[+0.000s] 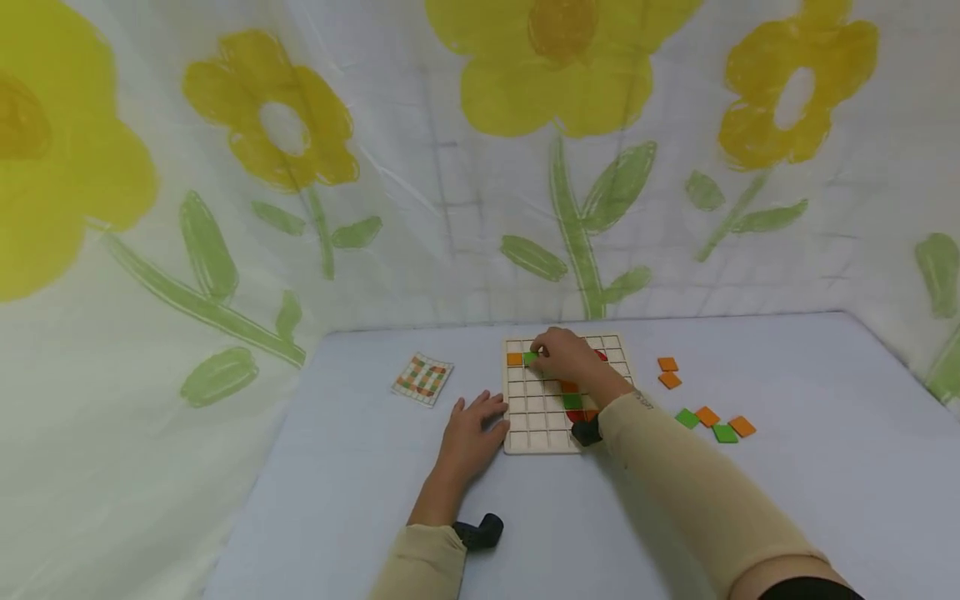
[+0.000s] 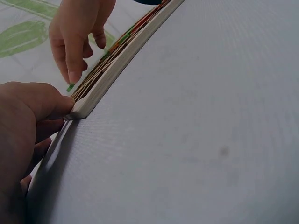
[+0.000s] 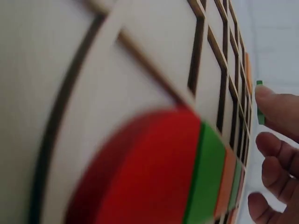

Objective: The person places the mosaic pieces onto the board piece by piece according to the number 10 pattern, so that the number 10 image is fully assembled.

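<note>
My right hand (image 1: 567,357) is over the upper left of a pale wooden grid board (image 1: 525,423). Its thumb and fingertip pinch a green square tile (image 3: 260,103), seen edge-on close above the board in the right wrist view. An orange tile (image 1: 514,359) sits in a cell at the board's top left, beside the green one. Red, green (image 1: 572,402) and orange pieces lie in cells further right, some hidden by my right arm. My left hand (image 1: 471,437) rests at the board's left edge, fingers relaxed, and its thumb (image 2: 58,106) touches the near corner.
A small pattern card (image 1: 422,379) lies left of the board on the white table (image 1: 360,500). Loose orange tiles (image 1: 670,379) and green tiles (image 1: 725,433) lie to the right. A flower-printed curtain (image 1: 405,250) hangs behind the table.
</note>
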A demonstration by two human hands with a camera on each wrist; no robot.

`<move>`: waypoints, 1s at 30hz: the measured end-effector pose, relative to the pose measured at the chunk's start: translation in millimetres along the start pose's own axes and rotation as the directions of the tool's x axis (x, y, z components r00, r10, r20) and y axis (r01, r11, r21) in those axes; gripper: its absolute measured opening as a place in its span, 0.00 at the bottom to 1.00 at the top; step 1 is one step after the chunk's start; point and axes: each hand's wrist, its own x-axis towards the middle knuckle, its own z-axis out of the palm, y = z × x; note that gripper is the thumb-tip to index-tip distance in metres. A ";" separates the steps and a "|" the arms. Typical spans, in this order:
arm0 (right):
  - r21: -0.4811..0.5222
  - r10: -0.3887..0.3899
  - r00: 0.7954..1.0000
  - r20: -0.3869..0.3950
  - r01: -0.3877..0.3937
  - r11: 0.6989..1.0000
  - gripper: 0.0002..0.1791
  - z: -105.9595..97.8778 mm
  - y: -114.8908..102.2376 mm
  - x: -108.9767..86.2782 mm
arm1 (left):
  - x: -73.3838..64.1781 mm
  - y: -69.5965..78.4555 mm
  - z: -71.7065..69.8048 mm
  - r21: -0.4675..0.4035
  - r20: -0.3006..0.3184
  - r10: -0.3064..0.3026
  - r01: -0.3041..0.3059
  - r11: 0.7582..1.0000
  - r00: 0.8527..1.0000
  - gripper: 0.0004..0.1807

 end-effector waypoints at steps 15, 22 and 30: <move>0.026 0.072 0.997 -0.008 -0.072 0.997 0.23 -4.6 -11.4 -3.0 | -1.5 3.3 1.6 0.003 -0.006 -0.023 0.023 1.000 1.000 0.16; 0.259 0.102 0.988 -0.113 -0.070 0.963 0.24 -30.0 13.2 -46.6 | 0.5 2.9 0.6 0.020 0.008 -0.022 0.022 1.000 1.000 0.17; 0.400 0.301 0.927 -0.225 -0.194 0.896 0.30 -46.5 65.9 -107.1 | 0.1 5.5 -0.6 0.042 -0.009 -0.023 0.024 0.999 1.000 0.17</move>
